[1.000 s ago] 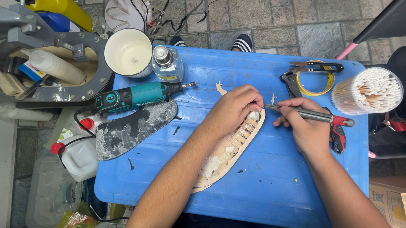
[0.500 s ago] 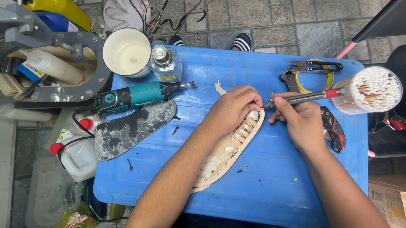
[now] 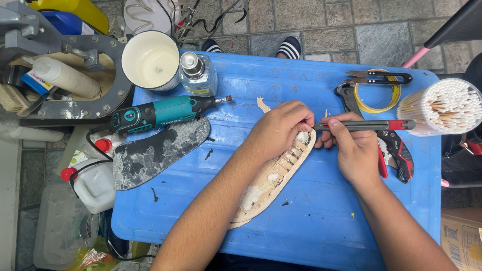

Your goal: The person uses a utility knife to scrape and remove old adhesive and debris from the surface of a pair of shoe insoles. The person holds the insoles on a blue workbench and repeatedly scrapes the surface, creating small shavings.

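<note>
1. At the far left, beside the blue surface (image 3: 321, 224), a grey metal stand (image 3: 60, 100) holds a pale glue tube (image 3: 65, 78) and a brush; below it stands a white plastic bottle with a red cap (image 3: 91, 182).
2. A white cup (image 3: 151, 61) at the surface's top left corner holds a smooth cream-coloured filling; touching or just beside it stands a small clear glass bottle (image 3: 197, 72) with a metal top.
3. A teal rotary tool (image 3: 161, 113) lies along the upper left of the surface, bit pointing right; just below it lies a dark, mottled insole (image 3: 155, 153).
4. The left hand (image 3: 278, 128) is curled down over the upper end of the pale shoe sole (image 3: 270, 177), fingers pressed together and pinning it to the surface.
5. The sole lies mid-surface, its long axis running from lower left up to upper right, so its upper tip sits between the two hands, under the left and just left of the right.
6. The right hand (image 3: 355, 149) pinches a slim craft knife (image 3: 365, 125), held nearly level, its tip pointing left at the sole's tip right by the left fingertips; the blade itself is too small to make out.
7. Black-and-red pliers (image 3: 393, 150) lie beneath the right hand; a yellow tape roll (image 3: 377, 94) and small snips lie above.
8. At the far right, a clear round tub (image 3: 445, 107) is packed with upright cotton swabs.
</note>
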